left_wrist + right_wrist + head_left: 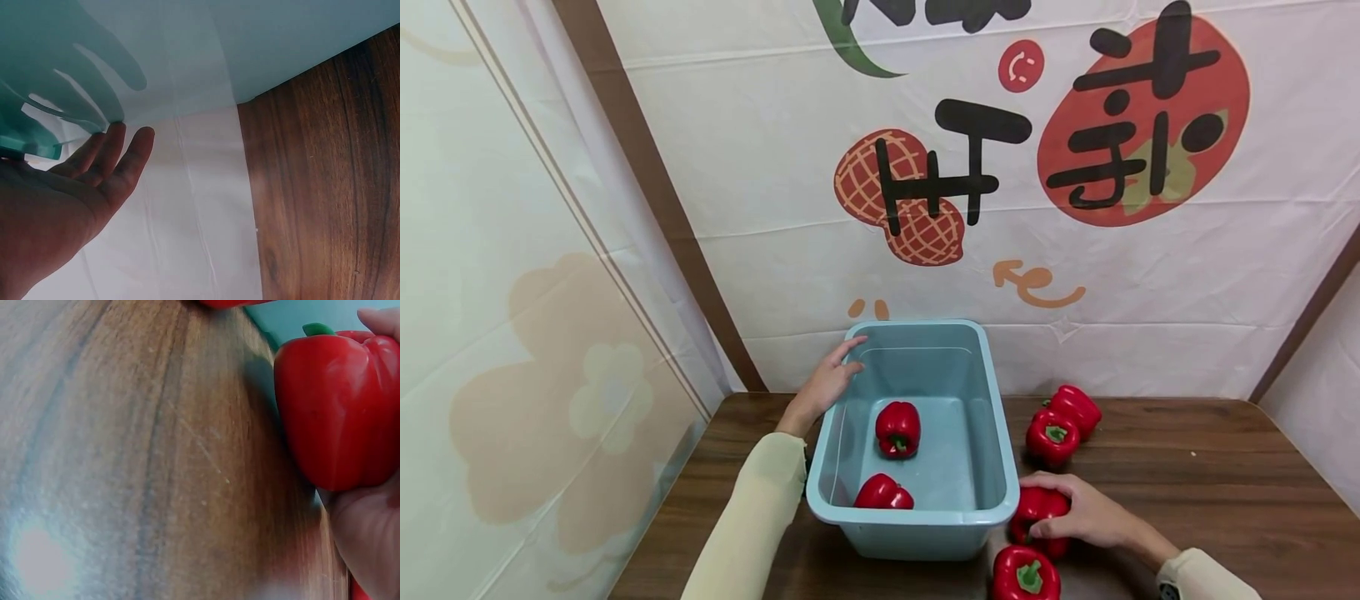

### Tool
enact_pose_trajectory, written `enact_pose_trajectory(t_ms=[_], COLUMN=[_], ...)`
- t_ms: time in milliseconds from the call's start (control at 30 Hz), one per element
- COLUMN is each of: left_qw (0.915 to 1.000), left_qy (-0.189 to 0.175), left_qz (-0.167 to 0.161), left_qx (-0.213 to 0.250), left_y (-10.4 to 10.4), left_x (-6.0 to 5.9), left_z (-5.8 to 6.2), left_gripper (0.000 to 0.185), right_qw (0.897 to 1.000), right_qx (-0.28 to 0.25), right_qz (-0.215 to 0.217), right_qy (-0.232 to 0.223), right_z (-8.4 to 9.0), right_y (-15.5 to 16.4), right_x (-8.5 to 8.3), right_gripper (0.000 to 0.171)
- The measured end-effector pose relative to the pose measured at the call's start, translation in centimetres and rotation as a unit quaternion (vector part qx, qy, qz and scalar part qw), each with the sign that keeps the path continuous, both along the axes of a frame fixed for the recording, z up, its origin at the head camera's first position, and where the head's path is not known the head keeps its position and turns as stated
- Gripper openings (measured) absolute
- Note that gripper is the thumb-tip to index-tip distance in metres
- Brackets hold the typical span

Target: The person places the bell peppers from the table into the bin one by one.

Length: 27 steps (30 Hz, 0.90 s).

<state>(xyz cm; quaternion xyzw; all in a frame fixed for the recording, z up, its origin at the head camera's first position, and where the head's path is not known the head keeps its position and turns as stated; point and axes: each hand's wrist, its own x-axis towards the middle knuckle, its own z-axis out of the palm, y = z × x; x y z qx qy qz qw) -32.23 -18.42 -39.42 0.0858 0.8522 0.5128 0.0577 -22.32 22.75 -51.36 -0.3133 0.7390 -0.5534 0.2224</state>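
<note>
My left hand (829,382) holds the left rim of a light blue plastic basin (925,518), thumb and a finger over the edge. In the left wrist view, other fingers (128,165) of that hand lie against the basin's outer wall. Beside the basin's right front corner, my right hand (1093,512) grips a red bell pepper (337,412) with a green stem. Inside the basin are two more red bell peppers, one mid-floor (897,427) and one near the front wall (883,493), partly hidden by the rim.
Another red bell pepper (1026,575) sits at the table's front, close to the held one. Two peppers, a front one (1052,437) and a rear one (1077,408), touch each other right of the basin. The wooden table (1210,475) meets a printed white cloth (760,275) behind.
</note>
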Motion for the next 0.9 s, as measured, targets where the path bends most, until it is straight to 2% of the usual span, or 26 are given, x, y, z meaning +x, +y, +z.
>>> enact_pose_trajectory(t_ms=[267, 900], left_qw=[1.0, 1.0], left_qy=[-0.001, -0.007], left_qz=[0.001, -0.001], left_qx=[0.003, 0.004], left_y=[0.2, 0.0], left_x=[0.1, 0.1], left_z=[0.1, 0.1], left_gripper=[0.052, 0.051], right_qw=[0.999, 0.999], right_qx=[0.009, 0.022], right_qz=[-0.02, -0.029], right_qy=[-0.03, -0.012], right_z=[0.7, 1.6], right_y=[0.3, 0.4], right_x=[0.0, 0.0], right_gripper=[0.05, 0.05])
